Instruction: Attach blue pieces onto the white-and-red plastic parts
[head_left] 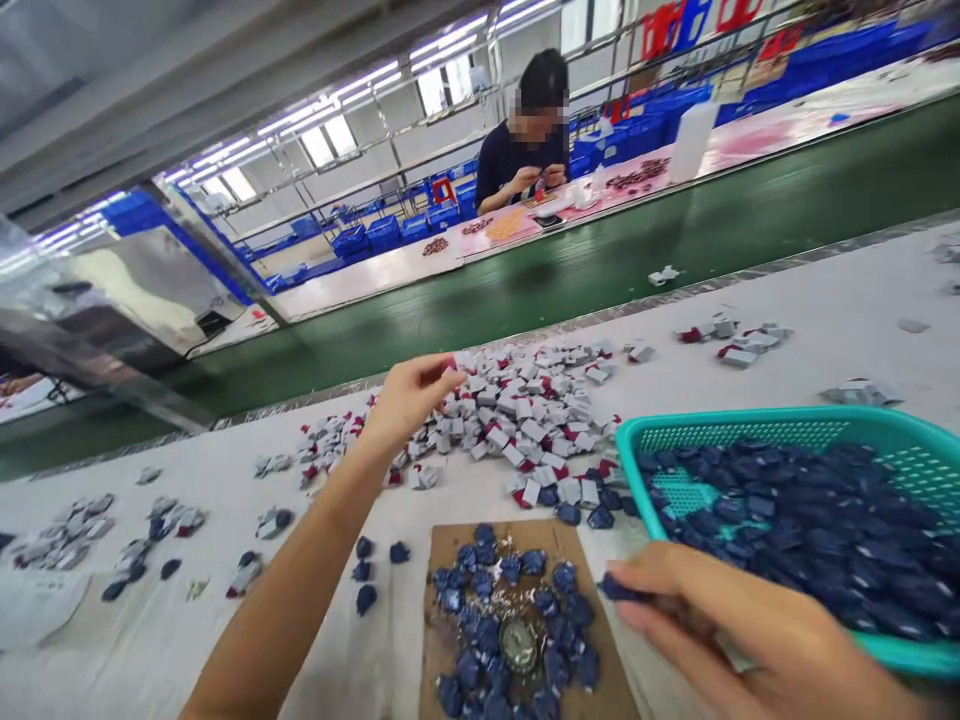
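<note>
Two hands, head view: the left hand (409,395), fingers pinched shut, touches the grey-white pile (525,410) at its left edge, bare table (360,660) beside its forearm. The right hand (750,630) pinches a dark blue piece (616,588) beside the teal basket (628,470) rim.

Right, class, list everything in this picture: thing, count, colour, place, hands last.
table: one, white, under everything.
basket: one, teal, right side.
blue pieces: many, dark blue, in the basket.
board: one, brown, near centre, under more dark blue pieces.
white pieces: one heap, white and red, mid-table.
belt: one, green, beyond the table.
co-worker: one, dark shirt, across the belt.
crates: several, blue, far background.
left hand: one, at the heap's edge, fingertips on white pieces; grip unclear.
right hand: one, lower right, pinching one blue piece beside the basket.
</note>
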